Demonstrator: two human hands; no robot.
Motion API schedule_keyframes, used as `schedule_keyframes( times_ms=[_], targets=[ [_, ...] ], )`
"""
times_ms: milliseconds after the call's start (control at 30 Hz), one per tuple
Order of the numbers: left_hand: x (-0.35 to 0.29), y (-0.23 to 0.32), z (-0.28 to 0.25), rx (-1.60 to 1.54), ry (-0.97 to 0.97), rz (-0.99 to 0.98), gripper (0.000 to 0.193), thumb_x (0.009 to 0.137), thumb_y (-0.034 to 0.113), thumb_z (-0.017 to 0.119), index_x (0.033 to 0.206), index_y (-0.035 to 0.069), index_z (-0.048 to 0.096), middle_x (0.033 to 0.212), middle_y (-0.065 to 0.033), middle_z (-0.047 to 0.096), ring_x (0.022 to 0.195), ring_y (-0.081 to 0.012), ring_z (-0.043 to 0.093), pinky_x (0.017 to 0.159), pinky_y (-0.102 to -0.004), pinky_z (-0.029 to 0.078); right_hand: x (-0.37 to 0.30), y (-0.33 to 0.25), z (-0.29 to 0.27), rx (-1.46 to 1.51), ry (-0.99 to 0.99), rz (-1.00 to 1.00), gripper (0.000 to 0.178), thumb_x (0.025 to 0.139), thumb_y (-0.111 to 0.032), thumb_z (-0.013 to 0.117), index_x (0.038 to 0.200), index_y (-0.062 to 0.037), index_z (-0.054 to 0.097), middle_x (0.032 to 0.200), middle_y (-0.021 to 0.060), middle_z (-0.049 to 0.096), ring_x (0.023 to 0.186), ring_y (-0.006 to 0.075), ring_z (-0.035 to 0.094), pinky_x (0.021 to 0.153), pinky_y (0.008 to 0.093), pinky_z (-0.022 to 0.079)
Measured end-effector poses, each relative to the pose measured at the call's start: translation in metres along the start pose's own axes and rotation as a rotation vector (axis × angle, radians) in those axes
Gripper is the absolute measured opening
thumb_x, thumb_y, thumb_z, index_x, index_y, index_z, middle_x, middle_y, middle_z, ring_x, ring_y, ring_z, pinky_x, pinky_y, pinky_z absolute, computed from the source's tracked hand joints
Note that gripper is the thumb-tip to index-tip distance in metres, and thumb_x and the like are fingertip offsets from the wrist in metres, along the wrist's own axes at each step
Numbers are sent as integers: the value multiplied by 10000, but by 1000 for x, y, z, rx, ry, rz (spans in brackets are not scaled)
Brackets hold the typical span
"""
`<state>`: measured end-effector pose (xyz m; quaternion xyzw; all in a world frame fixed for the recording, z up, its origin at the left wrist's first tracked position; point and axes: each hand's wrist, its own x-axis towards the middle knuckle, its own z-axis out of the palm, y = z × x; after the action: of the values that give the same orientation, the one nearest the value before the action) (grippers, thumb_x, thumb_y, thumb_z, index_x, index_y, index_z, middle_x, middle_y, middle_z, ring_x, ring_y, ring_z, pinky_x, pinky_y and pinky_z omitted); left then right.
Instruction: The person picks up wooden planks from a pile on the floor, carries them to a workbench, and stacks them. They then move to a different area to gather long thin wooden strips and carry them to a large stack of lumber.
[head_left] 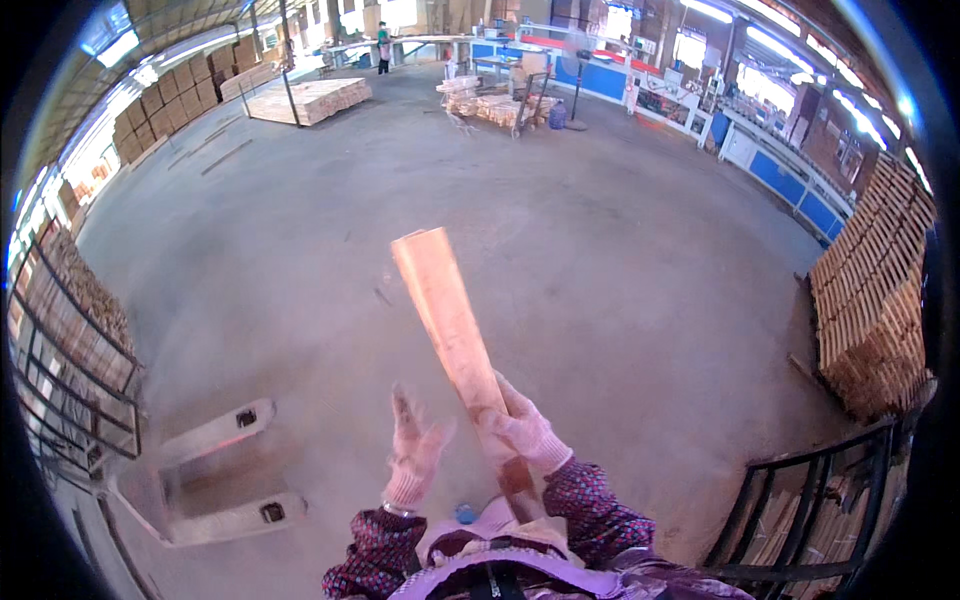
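A long wooden board slants up and away from my body, its far end over the concrete floor. My right hand, in a pale knitted glove, is closed around the board's edge near its lower part. To the left of the board, my left hand is raised, gloved too and slightly blurred. Its fingers are apart, and it stands clear of the board with nothing in it. The board's near end passes down in front of my clothing, where a darker patch shows on the wood.
Pallet jack forks lie at lower left beside a black metal rack. Another black rack and stacked wood strips stand on the right. Far back are lumber stacks, blue-and-white machines and a person.
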<state>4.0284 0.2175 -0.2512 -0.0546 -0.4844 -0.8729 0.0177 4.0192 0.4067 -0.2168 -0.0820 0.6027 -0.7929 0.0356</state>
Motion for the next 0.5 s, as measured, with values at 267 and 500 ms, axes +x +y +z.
schedule_keyframes(
  times_ms=[267,500],
  targets=[
    [228,-43,10,57,451,-124,704,795,-9,760,1391,69,394,1166,-107,557,1049,-231,589,873,-404,539,161,5,-1,-1390,7,-67,737,785,-379,753,1381,-54,465,1134,159,641,960,327,665,777,439,540],
    [395,-67,-90,-332,589,-210,455,891,298,715,1241,86,517,1047,-84,598,964,-252,620,804,-456,555,371,35,-10,-1386,-291,-244,727,768,-345,740,1380,-57,473,1061,117,616,920,299,644,745,428,520]
  ],
)
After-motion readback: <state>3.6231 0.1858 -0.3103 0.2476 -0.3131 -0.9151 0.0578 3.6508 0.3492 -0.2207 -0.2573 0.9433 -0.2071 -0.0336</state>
